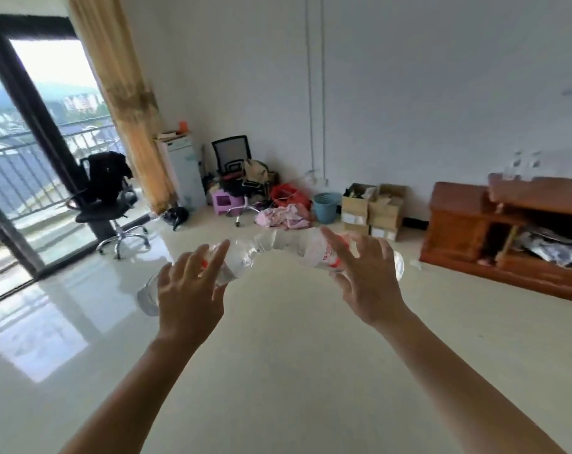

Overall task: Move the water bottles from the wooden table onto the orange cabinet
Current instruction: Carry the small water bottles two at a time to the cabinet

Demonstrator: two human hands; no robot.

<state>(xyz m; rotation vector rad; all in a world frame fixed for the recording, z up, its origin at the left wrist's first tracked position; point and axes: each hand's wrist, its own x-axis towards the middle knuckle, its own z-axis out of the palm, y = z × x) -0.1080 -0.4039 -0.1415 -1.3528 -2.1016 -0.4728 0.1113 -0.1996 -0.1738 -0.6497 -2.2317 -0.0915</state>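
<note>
Bottles ride in both your hands: left hand point(187, 290) wraps one bottle point(225, 267), right hand point(366, 273) another point(314, 249), fingers splayed loosely. That slack hold could let one slip before you reach the orange cabinet point(468, 221) ahead right.

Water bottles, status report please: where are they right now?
Left hand shut on left bottle. Right hand shut on right bottle. Both carried over open floor. Orange cabinet ahead right, path clear.
</note>
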